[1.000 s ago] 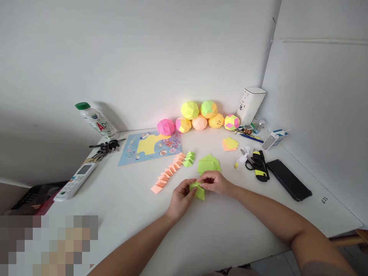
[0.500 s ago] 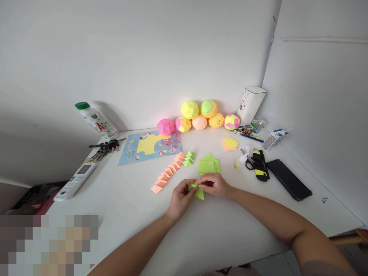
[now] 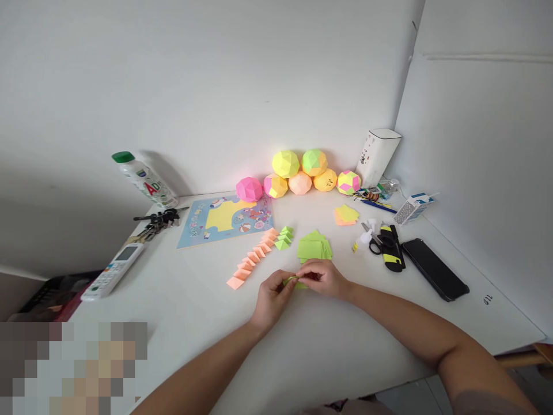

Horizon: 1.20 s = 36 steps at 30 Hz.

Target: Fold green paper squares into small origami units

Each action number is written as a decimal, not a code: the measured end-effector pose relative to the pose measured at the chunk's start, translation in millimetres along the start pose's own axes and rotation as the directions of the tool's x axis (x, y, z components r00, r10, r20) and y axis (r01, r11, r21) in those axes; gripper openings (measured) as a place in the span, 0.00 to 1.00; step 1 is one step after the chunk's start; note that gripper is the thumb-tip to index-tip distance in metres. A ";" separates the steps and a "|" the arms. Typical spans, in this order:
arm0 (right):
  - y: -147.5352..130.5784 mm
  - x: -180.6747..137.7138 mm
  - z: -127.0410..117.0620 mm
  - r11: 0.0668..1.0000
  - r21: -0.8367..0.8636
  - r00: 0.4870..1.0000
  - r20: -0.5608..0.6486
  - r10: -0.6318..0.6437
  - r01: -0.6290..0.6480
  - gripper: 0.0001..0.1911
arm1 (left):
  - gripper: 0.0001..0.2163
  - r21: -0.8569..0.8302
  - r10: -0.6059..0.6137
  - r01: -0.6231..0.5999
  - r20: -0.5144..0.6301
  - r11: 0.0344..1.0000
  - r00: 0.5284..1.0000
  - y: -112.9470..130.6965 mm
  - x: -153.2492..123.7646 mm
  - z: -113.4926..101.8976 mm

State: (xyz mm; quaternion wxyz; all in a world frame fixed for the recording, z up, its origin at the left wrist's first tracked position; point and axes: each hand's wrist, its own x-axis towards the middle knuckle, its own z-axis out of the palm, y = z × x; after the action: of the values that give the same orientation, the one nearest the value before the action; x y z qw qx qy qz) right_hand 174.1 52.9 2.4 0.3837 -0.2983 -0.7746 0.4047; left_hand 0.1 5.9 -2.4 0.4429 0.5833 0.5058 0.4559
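Left grip [image 3: 271, 297] and right grip [image 3: 326, 280] both closed, fingertips meeting on a green slip [image 3: 302, 285] low over the desk [image 3: 345, 340]; fingers cover most of it, so can't be sure how it's folded. Main risk: uneven pull between the two pinches, which could skew a crease or buckle the thin paper. Next: the loose stack [image 3: 311, 249] just beyond the right grip; a knuckle pushed forward would probably knock sheets askew. Peach row [image 3: 253, 259], beyond and left of the left grip, looks light, could scatter if that hand swings out; same for the short green row [image 3: 284, 238] at its far end. Containers: capped bottle [image 3: 149, 181] well beyond and left of the left grip, opaque, contents not visible; carton [image 3: 408, 212] well beyond and right of the right grip, contents also hidden; small white bottle [image 3: 366, 236] nearer, same side, nothing seen inside.
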 end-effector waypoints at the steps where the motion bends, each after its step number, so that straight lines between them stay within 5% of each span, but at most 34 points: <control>1: -0.1 0.0 -0.3 1.000 0.004 1.000 0.001 0.027 -0.027 0.11 | 0.10 -0.010 -0.010 0.010 -0.003 1.000 1.000 0.4 -0.3 0.0; 17: 6.9 0.1 -2.2 0.925 0.226 0.952 0.085 0.295 -0.306 0.14 | 0.09 -0.132 -0.036 0.036 -0.003 0.991 0.999 1.7 -0.4 -1.2; 36: -2.6 1.5 -4.4 0.971 0.105 0.975 0.078 0.208 -0.216 0.09 | 0.10 -0.090 -0.095 0.096 0.018 0.991 0.995 2.7 -0.8 0.1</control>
State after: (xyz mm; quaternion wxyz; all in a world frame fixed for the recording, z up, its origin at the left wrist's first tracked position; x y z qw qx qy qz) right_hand 176.6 54.5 6.9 0.3288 -0.3436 -0.7264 0.4962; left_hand 0.7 4.9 0.1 0.4938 0.5407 0.5088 0.4526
